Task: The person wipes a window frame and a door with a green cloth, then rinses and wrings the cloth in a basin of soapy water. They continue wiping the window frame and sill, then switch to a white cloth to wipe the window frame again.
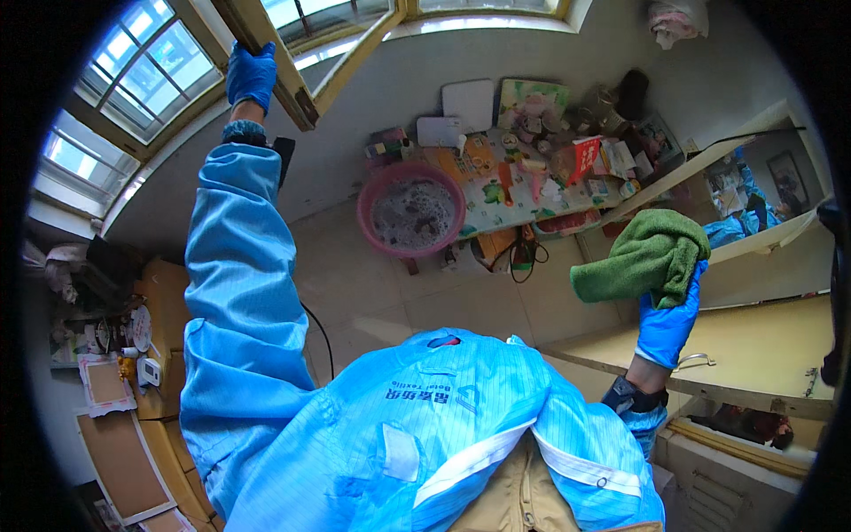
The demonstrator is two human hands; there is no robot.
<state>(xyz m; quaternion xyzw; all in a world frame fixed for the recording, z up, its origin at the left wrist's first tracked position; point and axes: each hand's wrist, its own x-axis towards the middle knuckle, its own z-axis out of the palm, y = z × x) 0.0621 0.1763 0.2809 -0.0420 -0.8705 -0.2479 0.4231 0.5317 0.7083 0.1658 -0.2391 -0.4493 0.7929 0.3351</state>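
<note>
My left hand (252, 78), in a blue rubber glove, is raised at the upper left and grips the edge of a wooden window sash (287, 73). The sash is swung into the room, with a glass pane (346, 56) in its frame. In my right hand (667, 332), gloved in blue too, a crumpled green towelling cloth (648, 256) is held up at the right. Its folds hide most of my fingertips. The cloth hangs apart from the furniture behind it.
A pink basin (412, 249) of sudsy water stands low beside a cluttered table (485, 209). On the right are a mirror (751, 186) and a pale cabinet door (758, 352) with a metal handle. Wooden drawers (169, 386) stand at the left. Tiled floor (372, 292) lies ahead.
</note>
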